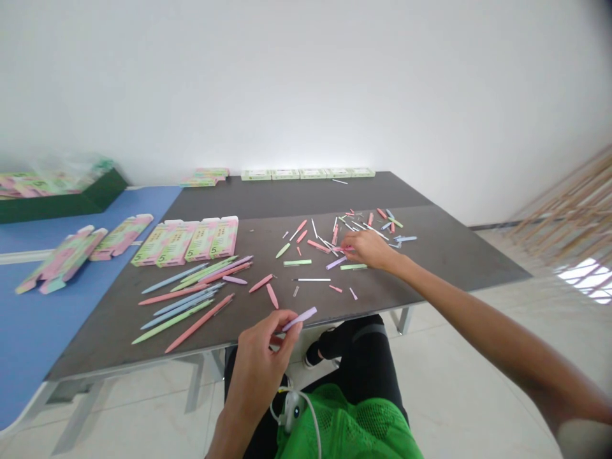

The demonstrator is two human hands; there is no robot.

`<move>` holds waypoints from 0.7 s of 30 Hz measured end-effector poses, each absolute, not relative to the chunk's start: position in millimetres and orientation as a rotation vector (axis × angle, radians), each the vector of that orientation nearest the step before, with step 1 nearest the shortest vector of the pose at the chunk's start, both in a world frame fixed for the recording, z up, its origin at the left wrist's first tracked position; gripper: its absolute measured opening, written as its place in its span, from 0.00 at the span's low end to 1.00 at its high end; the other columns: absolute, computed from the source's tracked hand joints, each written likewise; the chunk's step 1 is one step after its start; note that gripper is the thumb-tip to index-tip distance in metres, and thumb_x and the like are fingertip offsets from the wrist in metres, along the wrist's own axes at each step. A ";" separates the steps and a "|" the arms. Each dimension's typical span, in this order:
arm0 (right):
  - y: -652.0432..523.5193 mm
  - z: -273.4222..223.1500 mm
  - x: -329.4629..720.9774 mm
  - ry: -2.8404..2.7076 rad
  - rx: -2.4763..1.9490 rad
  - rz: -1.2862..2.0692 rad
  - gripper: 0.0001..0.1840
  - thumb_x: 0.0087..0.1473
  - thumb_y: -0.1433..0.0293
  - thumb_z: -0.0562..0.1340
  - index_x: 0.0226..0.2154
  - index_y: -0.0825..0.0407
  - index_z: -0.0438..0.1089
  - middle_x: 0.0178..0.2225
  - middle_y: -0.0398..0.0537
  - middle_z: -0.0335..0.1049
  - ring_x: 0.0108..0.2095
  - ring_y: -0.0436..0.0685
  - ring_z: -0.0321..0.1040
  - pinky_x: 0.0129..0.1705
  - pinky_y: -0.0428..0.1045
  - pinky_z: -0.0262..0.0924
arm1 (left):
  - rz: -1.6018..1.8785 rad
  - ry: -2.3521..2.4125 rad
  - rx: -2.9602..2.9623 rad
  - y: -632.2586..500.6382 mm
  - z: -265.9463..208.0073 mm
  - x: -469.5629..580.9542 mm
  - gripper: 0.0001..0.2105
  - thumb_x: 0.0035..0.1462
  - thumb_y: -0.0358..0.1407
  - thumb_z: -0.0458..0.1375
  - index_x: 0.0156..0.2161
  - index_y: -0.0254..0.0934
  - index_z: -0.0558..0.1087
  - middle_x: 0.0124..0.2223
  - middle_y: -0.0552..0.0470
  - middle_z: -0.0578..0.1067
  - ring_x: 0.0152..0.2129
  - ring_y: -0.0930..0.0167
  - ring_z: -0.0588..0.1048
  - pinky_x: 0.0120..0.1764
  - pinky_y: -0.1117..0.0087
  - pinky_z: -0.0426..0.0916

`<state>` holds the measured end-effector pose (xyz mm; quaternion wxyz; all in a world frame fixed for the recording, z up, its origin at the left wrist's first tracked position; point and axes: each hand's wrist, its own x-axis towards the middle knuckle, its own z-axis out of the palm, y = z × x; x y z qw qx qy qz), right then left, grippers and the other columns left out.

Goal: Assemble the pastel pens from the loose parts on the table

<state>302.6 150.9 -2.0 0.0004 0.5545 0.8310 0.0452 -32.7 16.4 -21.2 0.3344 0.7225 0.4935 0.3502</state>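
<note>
My left hand (268, 347) pinches a light purple pen barrel (301, 317) between thumb and fingers, just over the table's front edge. Farther off, my right hand (368, 248) reaches down into a spread of loose pen parts. Its fingertips are drawn together by some pink pieces; what they hold is hidden. Around it lie a purple barrel (336, 262), a green barrel (354, 267) and several white refills. Nearer me are a refill (312, 280), a green barrel (297, 262), a small pink tip (335, 289) and a small purple piece (353, 293).
Whole pens in several colours, such as a pink pen (201, 324), lie at left on the dark table (459, 255). Printed boxes (198, 241) stand behind them. More boxes (308, 173) line the back edge. A green tray (62, 205) and flattened cartons (62, 258) rest on the blue table.
</note>
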 end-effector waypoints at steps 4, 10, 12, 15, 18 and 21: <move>178.2 -2.9 305.7 2.460 1.900 0.151 0.12 0.62 0.73 0.62 0.40 0.58 0.82 0.44 0.64 0.82 0.45 0.65 0.77 0.45 0.51 0.61 | 0.861 1.272 1.879 14.3 -21.3 -38.1 0.11 0.69 0.44 0.58 0.41 0.42 0.80 0.35 0.55 0.83 0.30 0.71 0.81 0.32 0.75 0.74; 205.1 -4.0 325.7 2.178 2.177 0.010 0.13 0.61 0.70 0.64 0.33 0.59 0.84 0.32 0.58 0.83 0.35 0.60 0.78 0.37 0.49 0.64 | 0.866 1.262 1.878 15.4 -26.0 -42.2 0.10 0.69 0.43 0.59 0.41 0.42 0.79 0.35 0.55 0.83 0.30 0.71 0.81 0.32 0.75 0.73; 210.6 -5.1 325.7 2.117 2.214 -0.070 0.15 0.63 0.69 0.64 0.31 0.59 0.83 0.30 0.54 0.82 0.33 0.58 0.77 0.37 0.48 0.65 | 0.870 1.256 1.882 16.2 -26.2 -41.2 0.10 0.69 0.43 0.58 0.40 0.42 0.79 0.35 0.55 0.83 0.31 0.71 0.81 0.32 0.75 0.73; 222.4 -7.7 318.5 2.037 2.260 -0.158 0.14 0.66 0.64 0.65 0.44 0.58 0.80 0.44 0.52 0.81 0.42 0.59 0.78 0.44 0.51 0.72 | 0.874 1.254 1.889 16.7 -25.0 -38.5 0.10 0.68 0.43 0.59 0.40 0.42 0.80 0.35 0.54 0.83 0.30 0.70 0.81 0.32 0.75 0.73; 238.1 -11.1 308.9 1.978 2.307 -0.188 0.21 0.66 0.60 0.67 0.56 0.54 0.72 0.57 0.53 0.72 0.51 0.64 0.75 0.50 0.60 0.74 | 0.866 1.257 1.882 16.1 -23.3 -36.1 0.10 0.68 0.43 0.59 0.40 0.42 0.80 0.34 0.54 0.83 0.29 0.70 0.81 0.31 0.75 0.73; 247.6 -14.3 302.9 1.988 2.326 -0.190 0.21 0.67 0.61 0.66 0.57 0.54 0.72 0.58 0.54 0.72 0.53 0.64 0.74 0.53 0.61 0.73 | 0.871 1.266 1.880 14.7 -22.1 -36.0 0.11 0.68 0.44 0.58 0.40 0.41 0.80 0.34 0.54 0.83 0.28 0.71 0.80 0.31 0.75 0.72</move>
